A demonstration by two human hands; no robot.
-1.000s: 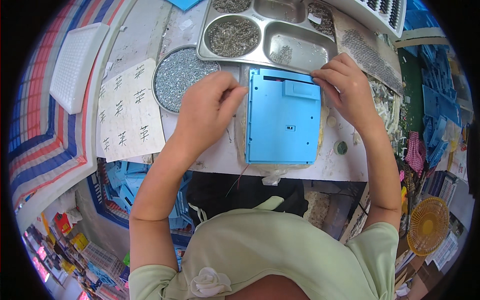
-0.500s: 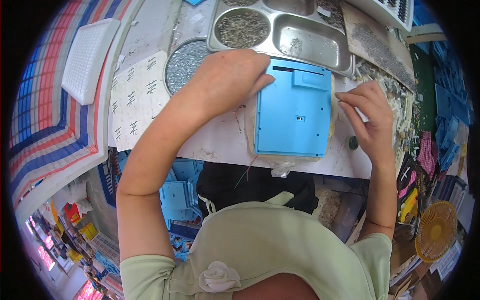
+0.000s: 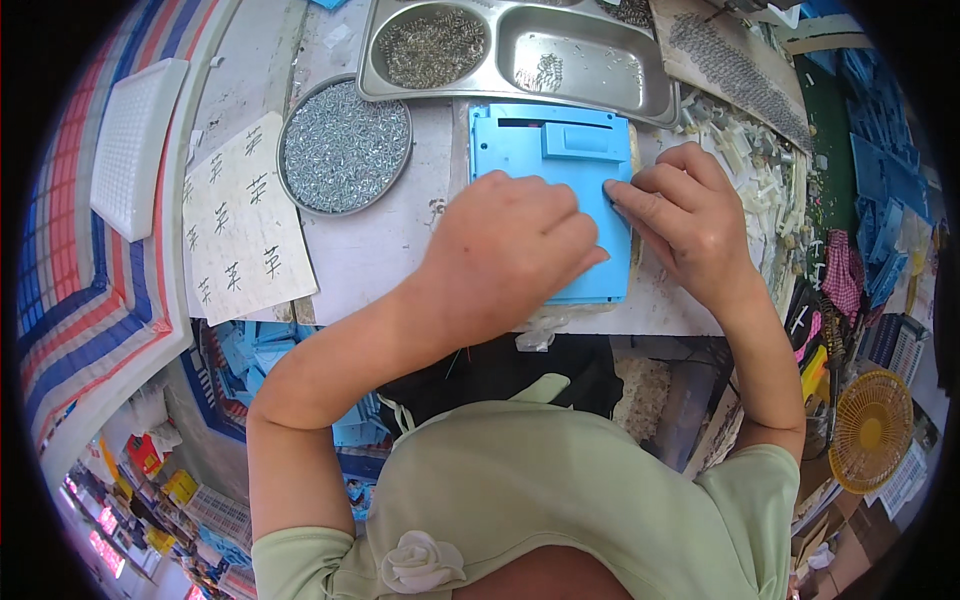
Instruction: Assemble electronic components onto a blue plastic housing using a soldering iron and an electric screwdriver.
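Observation:
A light-blue plastic housing (image 3: 588, 180) lies flat near the front of the worktable, with a slot and a raised block at its far end. Over its lower left part is my left hand (image 3: 512, 250), fingers curled and closed; it hides whatever they may hold. My right hand (image 3: 690, 215) is at the housing's right edge, thumb and forefinger pinched together. Anything between those fingertips is too small to make out. Beneath the housing some clear plastic (image 3: 540, 335) sticks out at the table's front edge.
A round dish of small silvery metal pieces (image 3: 345, 145) stands left of the housing. Behind it is a steel compartment tray (image 3: 520, 90) holding springs. White plastic parts (image 3: 745, 165) are heaped at the right. A paper with handwriting (image 3: 235, 225) lies at the left.
My left hand has left the housing's far left corner and come down over its lower part. My right hand has moved left to the housing's right edge. The view has shifted slightly.

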